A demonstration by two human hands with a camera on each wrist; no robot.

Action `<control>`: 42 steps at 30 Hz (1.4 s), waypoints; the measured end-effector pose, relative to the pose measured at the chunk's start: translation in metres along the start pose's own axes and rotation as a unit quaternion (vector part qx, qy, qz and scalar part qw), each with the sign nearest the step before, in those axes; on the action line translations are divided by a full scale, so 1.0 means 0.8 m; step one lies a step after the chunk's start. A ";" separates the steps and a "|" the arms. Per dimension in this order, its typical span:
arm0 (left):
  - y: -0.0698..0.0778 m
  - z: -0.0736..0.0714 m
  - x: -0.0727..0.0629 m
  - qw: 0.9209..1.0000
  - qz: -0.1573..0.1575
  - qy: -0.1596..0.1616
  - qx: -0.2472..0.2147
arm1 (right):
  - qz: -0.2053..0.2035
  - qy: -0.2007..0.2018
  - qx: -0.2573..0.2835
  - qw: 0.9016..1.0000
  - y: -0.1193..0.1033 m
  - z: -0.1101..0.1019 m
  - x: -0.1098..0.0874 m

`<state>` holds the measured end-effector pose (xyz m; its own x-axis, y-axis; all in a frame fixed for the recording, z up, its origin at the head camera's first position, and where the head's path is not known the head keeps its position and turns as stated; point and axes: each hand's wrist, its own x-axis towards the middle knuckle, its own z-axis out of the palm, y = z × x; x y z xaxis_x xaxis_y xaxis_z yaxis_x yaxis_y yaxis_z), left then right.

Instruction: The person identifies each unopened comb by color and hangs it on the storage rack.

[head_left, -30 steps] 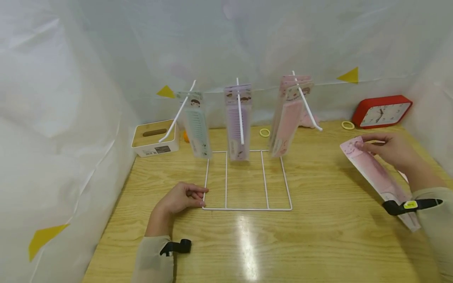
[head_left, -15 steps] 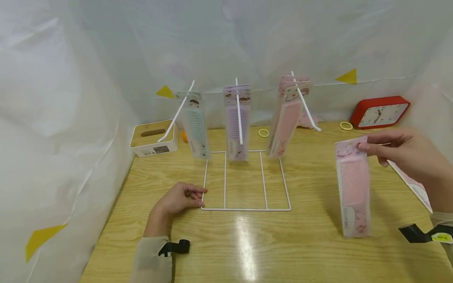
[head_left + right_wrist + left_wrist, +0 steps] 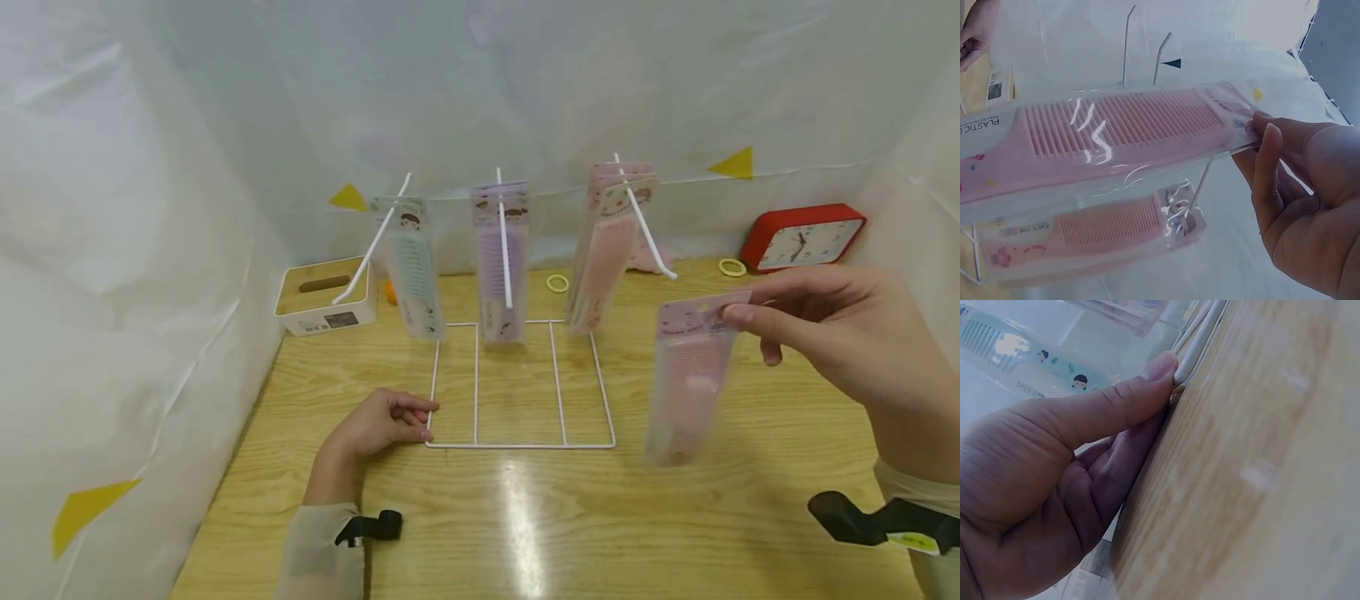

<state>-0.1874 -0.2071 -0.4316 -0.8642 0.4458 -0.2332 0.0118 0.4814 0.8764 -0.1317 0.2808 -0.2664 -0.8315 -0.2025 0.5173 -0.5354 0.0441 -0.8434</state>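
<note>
In the head view my right hand (image 3: 840, 342) pinches a packaged pink comb (image 3: 690, 383) by its printed top card. The pack hangs tilted above the table, right of a white wire display rack (image 3: 525, 447). The right wrist view shows the comb's teeth (image 3: 1129, 122) through clear plastic. My left hand (image 3: 382, 423) holds the rack's front left corner; in the left wrist view its thumb (image 3: 1141, 378) presses the white wire. On the rack's hooks hang green comb packs (image 3: 416, 279), purple comb packs (image 3: 519, 275) and pink comb packs (image 3: 609, 258).
Behind the rack to the left stands a tissue box (image 3: 326, 300) with a wooden lid. A red clock (image 3: 802, 240) sits at the back right, beside a yellow ring (image 3: 732, 267). Another yellow ring (image 3: 557, 283) lies behind the rack. Plastic sheeting (image 3: 375, 100) encloses the table.
My right hand has carried the pink comb pack leftward, toward the rack. The pack has swung from slanting rightward to hanging more steeply. My left hand stays at the rack's corner.
</note>
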 end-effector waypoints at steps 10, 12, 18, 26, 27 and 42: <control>-0.001 0.003 0.003 1.000 -0.003 0.001 -0.007 | -0.001 0.015 0.039 0.999 -0.024 0.030 0.022; -0.001 0.003 0.004 1.000 -0.001 0.000 -0.006 | -0.008 0.017 0.035 0.999 -0.027 0.031 0.023; 0.001 0.002 0.004 1.000 0.005 -0.001 -0.003 | -0.008 0.027 -0.008 1.000 -0.029 0.030 0.030; -0.004 -0.001 0.001 1.000 0.016 -0.004 -0.002 | 0.108 0.018 -0.173 0.979 -0.014 0.027 0.056; -0.004 -0.001 0.001 1.000 0.015 -0.004 -0.004 | 0.113 0.018 -0.167 0.979 -0.010 0.026 0.061; -0.002 -0.001 -0.001 1.000 0.017 -0.005 -0.003 | 0.145 0.038 -0.121 0.981 0.029 0.014 0.129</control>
<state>-0.1874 -0.2089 -0.4328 -0.8580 0.4696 -0.2082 0.0378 0.4619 0.8861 -0.2287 0.2497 -0.2344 -0.9578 -0.0747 0.2776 -0.2866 0.3229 -0.9020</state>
